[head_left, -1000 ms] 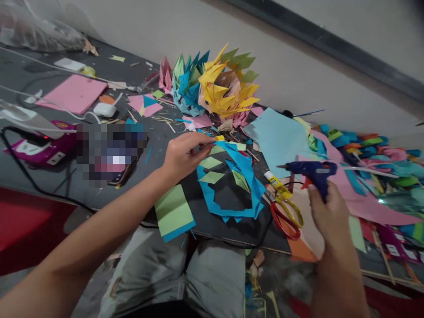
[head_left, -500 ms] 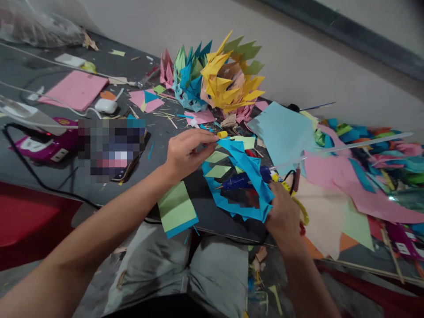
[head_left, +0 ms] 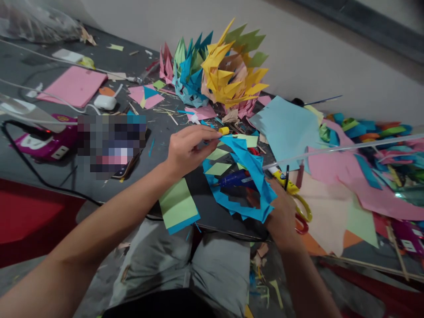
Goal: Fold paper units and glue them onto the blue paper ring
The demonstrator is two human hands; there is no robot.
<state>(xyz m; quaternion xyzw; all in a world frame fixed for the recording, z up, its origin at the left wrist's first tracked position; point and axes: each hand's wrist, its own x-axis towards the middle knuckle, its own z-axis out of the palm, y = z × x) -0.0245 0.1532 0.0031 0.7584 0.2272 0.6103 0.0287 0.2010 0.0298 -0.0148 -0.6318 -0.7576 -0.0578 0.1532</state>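
Note:
My left hand (head_left: 190,148) pinches the upper end of a blue folded-paper ring (head_left: 255,165) with pointed edges. A small yellow piece (head_left: 224,130) shows just beyond these fingertips. My right hand (head_left: 280,214) is wrapped round a blue glue gun (head_left: 236,179), its handle mostly hidden behind the ring. The nozzle points left, seen within the ring's opening, and a long clear glue stick (head_left: 331,150) sticks out of the gun's back to the right. Green diamond-shaped paper pieces (head_left: 218,168) lie around the nozzle. Green and blue paper sheets (head_left: 179,205) rest below my left wrist.
Spiky folded-paper pieces (head_left: 228,79) stand at the back. Scissors (head_left: 304,207) and a yellow tube (head_left: 287,180) lie right of my right hand. Coloured sheets (head_left: 281,128) and scraps cover the right side. Leftward are a phone (head_left: 124,170), a purple power strip (head_left: 49,143) and cables.
The glue gun and its stick have shifted slightly, the nozzle drawing a little upward. My left hand keeps its pinch on the ring. The whole view has shifted a little.

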